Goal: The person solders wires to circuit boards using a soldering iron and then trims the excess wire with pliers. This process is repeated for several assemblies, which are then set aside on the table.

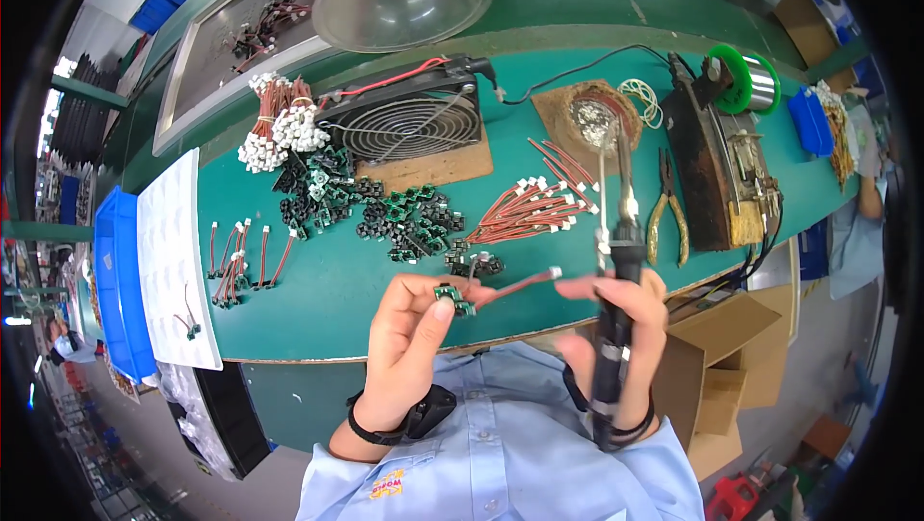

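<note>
My left hand [409, 338] pinches a small green circuit board [450, 300] between thumb and fingers, just over the table's near edge. A short red-and-dark cable [515, 287] reaches right from the board, ending in a white connector close to my right fingertips. Wrapped around the black handle of a soldering iron [608, 357], my right hand [640, 324] keeps it upright. Its metal shaft points away from me, toward a round tin of solder scraps [602, 117]. A thin metal rod [603, 203] runs beside the shaft; where it attaches is unclear.
Beyond my hands lie dark green circuit boards [409, 223], loose cables [529, 213] and a fan [409, 127]. Pliers [666, 213], a soldering station [717, 165] and a solder spool [746, 80] stand right. Wired boards [231, 276] and a white tray [173, 261] are left.
</note>
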A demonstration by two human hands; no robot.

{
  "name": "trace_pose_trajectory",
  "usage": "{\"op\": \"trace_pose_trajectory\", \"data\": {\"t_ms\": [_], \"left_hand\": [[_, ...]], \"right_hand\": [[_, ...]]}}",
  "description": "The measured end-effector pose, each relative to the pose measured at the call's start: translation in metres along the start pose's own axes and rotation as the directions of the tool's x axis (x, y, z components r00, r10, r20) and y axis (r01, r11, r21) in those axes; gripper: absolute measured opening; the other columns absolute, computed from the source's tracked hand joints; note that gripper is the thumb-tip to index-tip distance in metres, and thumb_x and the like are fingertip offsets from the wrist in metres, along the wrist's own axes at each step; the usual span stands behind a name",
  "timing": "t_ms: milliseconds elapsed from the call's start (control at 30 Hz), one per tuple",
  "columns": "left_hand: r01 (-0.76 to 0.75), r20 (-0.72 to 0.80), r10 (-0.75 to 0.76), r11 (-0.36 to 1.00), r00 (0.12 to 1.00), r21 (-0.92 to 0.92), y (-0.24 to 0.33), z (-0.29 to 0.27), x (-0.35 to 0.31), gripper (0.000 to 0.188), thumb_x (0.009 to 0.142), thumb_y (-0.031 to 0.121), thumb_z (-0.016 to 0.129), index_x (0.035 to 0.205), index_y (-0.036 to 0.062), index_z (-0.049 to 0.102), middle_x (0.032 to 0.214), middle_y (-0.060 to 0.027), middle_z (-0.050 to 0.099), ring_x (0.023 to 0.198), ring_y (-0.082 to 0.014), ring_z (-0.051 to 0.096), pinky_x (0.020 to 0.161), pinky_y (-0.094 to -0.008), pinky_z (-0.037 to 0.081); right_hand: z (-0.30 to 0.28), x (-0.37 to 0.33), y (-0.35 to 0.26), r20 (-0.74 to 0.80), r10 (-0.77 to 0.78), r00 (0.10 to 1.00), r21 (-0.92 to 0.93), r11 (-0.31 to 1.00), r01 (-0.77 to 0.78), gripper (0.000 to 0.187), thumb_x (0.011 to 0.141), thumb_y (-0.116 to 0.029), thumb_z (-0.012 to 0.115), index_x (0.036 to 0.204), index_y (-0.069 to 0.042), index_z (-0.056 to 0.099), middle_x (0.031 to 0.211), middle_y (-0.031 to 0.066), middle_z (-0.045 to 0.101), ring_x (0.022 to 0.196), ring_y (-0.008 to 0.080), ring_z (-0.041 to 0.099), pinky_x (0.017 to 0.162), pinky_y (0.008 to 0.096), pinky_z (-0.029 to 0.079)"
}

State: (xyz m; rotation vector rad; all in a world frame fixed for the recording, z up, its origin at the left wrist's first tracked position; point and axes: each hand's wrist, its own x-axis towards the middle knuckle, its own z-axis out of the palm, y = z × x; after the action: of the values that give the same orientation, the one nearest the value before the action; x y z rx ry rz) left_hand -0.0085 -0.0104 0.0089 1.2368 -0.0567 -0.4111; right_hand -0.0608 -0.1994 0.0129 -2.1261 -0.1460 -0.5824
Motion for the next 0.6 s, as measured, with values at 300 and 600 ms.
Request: {"op": "trace_pose_trajectory", "data": {"t_ms": [300,600], "left_hand": [[-0.147,-0.056,0.152,0.986,0.987,0.081,-0.010,-0.009,0.015,0.014,0.094,0.008,0.045,0.105,-0.0003,0.044,0.107,-0.0167,0.060,0.101,-0.0185,0.058,0.088,-0.0294,0.043],[-0.197,-0.050,0.202,0.977,0.978,0.079,-0.014,-0.010,0.014,0.012,0.094,0.006,0.045,0.104,-0.0002,0.044,0.109,-0.0174,0.059,0.103,-0.0197,0.057,0.090,-0.0302,0.042]], "right_hand": [[-0.009,-0.044,0.004,0.095,-0.136,0.986,-0.053,0.989,0.141,0.057,0.068,-0.037,0.076,0.110,-0.009,0.051,0.076,0.0047,0.060,0.069,0.0203,0.056,0.087,0.0455,0.029],[-0.003,-0.042,-0.003,0.164,-0.093,0.982,0.012,0.996,0.092,0.045,0.056,-0.021,0.082,0.096,-0.014,0.064,0.079,-0.0022,0.062,0.070,0.0138,0.059,0.088,0.0379,0.030]]}}
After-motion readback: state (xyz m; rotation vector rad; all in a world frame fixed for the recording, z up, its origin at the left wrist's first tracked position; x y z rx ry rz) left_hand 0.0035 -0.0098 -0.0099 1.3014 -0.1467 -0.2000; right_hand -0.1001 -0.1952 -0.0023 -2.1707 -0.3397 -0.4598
